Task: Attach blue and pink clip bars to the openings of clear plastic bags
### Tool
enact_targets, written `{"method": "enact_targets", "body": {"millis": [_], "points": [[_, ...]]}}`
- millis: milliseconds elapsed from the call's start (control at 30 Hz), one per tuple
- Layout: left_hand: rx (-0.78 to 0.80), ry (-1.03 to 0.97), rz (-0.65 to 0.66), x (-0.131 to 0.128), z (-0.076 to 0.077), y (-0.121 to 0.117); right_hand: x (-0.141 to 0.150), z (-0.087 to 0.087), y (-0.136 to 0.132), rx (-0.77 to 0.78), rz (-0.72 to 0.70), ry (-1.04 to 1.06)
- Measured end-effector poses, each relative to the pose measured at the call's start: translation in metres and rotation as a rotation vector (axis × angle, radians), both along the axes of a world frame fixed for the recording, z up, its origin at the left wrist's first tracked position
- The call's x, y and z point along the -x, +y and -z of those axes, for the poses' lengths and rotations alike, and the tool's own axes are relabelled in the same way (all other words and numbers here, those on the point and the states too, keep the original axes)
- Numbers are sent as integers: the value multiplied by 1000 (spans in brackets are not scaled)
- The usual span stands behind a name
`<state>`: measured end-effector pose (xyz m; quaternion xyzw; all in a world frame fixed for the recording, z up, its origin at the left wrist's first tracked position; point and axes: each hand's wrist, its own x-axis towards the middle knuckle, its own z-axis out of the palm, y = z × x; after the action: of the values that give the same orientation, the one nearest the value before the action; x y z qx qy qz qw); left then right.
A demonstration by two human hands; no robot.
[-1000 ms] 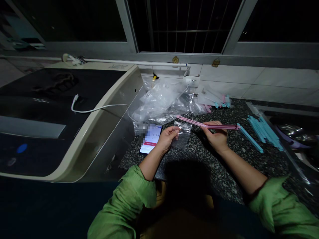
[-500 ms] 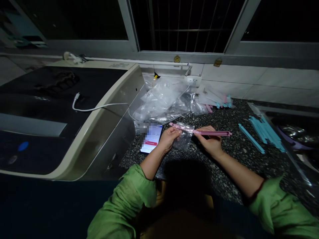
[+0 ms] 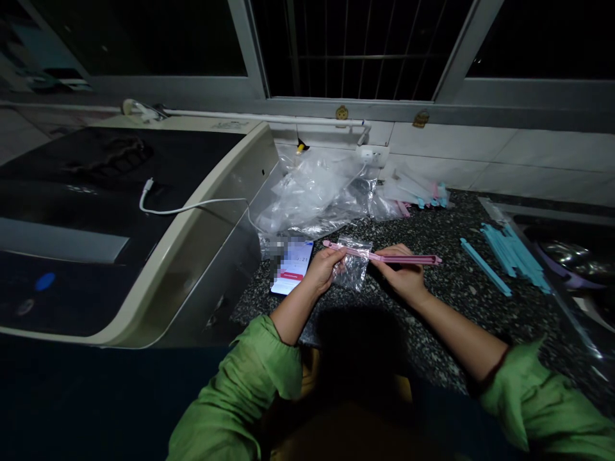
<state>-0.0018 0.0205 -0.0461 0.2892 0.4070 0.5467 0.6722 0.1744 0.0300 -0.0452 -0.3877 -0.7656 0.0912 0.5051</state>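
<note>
Both hands are working low over the speckled counter (image 3: pixel 449 224), grasping, neither one released. Left hand (image 3: pixel 324 267) is pinching near the lighter end of a long pink strip (image 3: pixel 413 259), its fingers also touching a small clear bag (image 3: pixel 356 276); cannot tell how much of the film is caught in that pinch. Right hand (image 3: pixel 406 275) is holding the strip near its middle, where light and dark pink parts are meeting. Strip is lying across both hands, the bag hanging just under and around its lighter part; whether the end is sitting inside the bag or only over it, cannot tell.

Risks, as judged. The film is looking thin and limp, so the strip's end could be snagging a bag edge and creasing or splitting it. With the middle apparently acting as a joint, uneven pressure from the two hands could be folding the strip and pulling it out of line. A light pinch on slick film could be letting the bag slip.

Phone (image 3: pixel 294 272) is lying just beside the left hand; a sideways elbow or wrist could be nudging it. Loose plastic bags (image 3: pixel 312 192) are heaping behind, near enough for a small bag to be getting mixed in. Blue strips (image 3: pixel 516 259) are resting well off to the right.
</note>
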Motion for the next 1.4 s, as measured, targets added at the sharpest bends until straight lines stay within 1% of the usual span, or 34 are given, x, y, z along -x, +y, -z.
{"method": "enact_targets", "body": {"millis": [133, 300, 533, 633, 767, 867, 1033, 1267, 1400], "points": [[31, -30, -44, 0, -4, 0, -4, -3, 3, -12, -4, 2], [52, -69, -114, 0, -8, -1, -14, -10, 5, -76, 45, 30], [48, -75, -128, 1, -8, -1, -20, -15, 5, -89, 98, 48], [30, -65, -124, 1, -8, -1, -19, -16, 4, -87, 89, 66], [5, -34, -116, 0, -5, 0, -17, -17, 2, -61, 65, 107], [-19, -4, -117, -1, 0, 1, -17, -19, 2, -45, 68, 94], [-91, 70, -129, -1, 7, 2, -17, -19, 1, -63, 59, 60], [-142, 177, -147, -4, 10, 2, -13, -23, 0, -72, 16, 55], [-171, 235, -146, -4, 14, 2, -12, -21, 0, -68, 19, 49]]}}
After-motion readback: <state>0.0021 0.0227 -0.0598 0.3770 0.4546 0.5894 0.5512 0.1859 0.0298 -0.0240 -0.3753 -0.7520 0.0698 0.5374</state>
